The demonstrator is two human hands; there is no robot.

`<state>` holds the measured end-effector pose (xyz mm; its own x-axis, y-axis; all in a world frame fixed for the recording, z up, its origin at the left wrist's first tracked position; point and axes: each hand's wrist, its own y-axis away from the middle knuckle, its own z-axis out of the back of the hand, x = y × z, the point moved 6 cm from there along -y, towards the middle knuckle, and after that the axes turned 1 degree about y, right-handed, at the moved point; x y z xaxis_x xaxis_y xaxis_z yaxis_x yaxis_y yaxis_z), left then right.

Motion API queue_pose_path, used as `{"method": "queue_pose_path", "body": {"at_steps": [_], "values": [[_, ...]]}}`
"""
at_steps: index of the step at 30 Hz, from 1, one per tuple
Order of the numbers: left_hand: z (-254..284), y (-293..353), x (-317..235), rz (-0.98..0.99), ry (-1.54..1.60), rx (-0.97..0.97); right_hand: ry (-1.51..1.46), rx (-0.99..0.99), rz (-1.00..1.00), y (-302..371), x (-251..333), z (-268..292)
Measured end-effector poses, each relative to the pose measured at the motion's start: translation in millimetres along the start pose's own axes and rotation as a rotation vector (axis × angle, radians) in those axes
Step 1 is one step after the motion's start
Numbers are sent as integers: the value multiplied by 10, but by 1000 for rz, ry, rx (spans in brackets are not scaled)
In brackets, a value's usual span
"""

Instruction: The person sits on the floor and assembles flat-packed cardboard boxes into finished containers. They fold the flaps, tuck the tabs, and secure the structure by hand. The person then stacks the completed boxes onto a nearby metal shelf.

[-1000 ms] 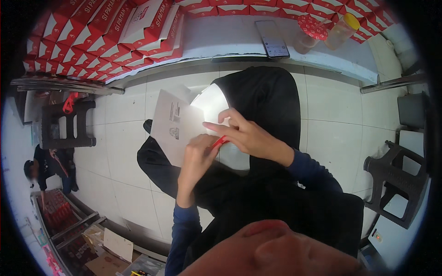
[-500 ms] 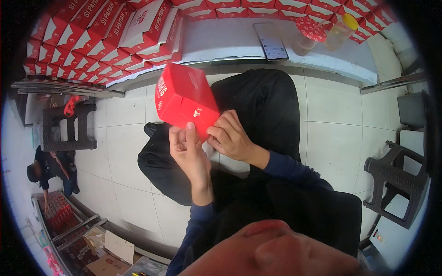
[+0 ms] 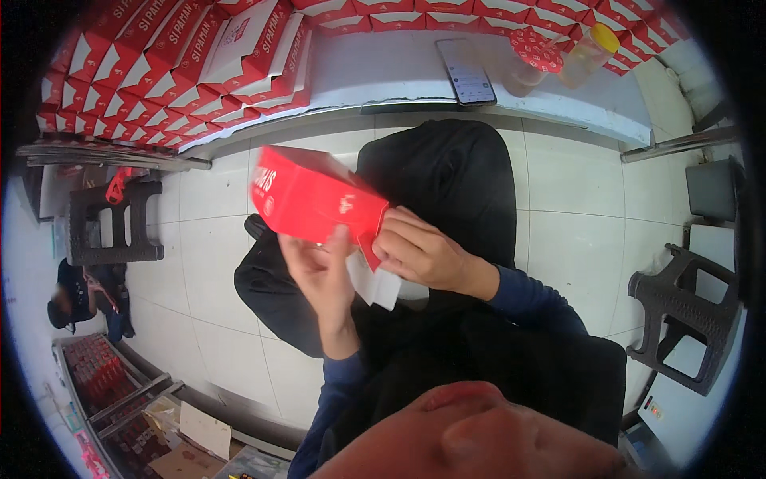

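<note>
A red cardboard box (image 3: 315, 191) with white print is held tilted over my lap. White inner flaps (image 3: 375, 286) hang out at its near right corner. My left hand (image 3: 319, 267) supports the box from its near side, thumb up against the red face; it is slightly blurred and its other fingers are partly hidden. At the right end, my right hand (image 3: 427, 254) has its fingers curled round the box's edge beside the flaps.
Stacks of red and white boxes (image 3: 171, 72) fill the far left and back of a low pale ledge. On it lie a phone (image 3: 465, 72), a lidded cup (image 3: 531, 64) and a yellow-capped jar (image 3: 590, 56). Dark plastic stools (image 3: 686, 311) stand at both sides. Another person (image 3: 88, 295) is at far left.
The box has tilted and come lower and nearer, and its white flaps now show at the near corner. My right hand has shifted right along its edge. The other person's arm has drawn back.
</note>
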<state>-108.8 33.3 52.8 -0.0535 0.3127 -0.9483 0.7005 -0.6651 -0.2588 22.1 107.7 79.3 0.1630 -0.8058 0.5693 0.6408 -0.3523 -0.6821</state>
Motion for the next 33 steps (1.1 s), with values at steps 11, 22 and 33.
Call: {"method": "queue_pose_path", "body": {"at_steps": [11, 22, 33], "values": [[-26, 277, 79, 67, 56, 215, -358, 125, -212, 80, -115, 60], [-494, 658, 403, -805, -992, 953, 367, -428, -525, 438, -360, 1551], [-543, -6, 418, -218, -205, 769, 130, -265, -466, 806, -415, 1553]]}}
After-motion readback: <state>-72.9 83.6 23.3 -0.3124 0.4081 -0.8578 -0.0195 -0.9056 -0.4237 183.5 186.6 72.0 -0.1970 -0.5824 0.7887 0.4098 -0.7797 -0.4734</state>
